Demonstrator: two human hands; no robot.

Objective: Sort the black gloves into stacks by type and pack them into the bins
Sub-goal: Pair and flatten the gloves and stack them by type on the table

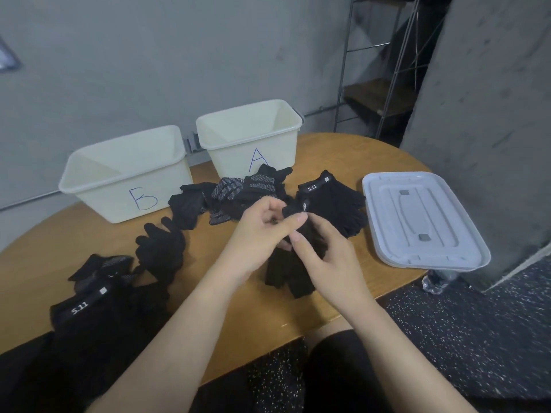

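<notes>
The black fingerless fabric glove [293, 272] I am working on lies between my two hands, at the near centre of the round wooden table [59, 234]; its cuff end is raised to my fingertips and its lower part drapes onto the table top. My left hand [262, 234] has its fingers curled, and its thumb and forefinger pinch the glove's upper edge. My right hand [322, 251] grips the same glove from the right side, fingers curled round the fabric. Just behind my hands lies a stack of black gloves with a "5.11" cuff label [334, 201]; to its left lies a loose heap of black gloves with white grip dots [238, 192]. One black full-finger knit glove [161, 248] lies apart to the left, and a further pile of black "5.11" gloves [89, 302] rests at the near left edge. The number of gloves in each pile cannot be counted. Two cream plastic bins stand at the far side: one marked "B" [128, 174] and one marked "A" [253, 135]. One white plastic lid [417, 219] lies on the right.
</notes>
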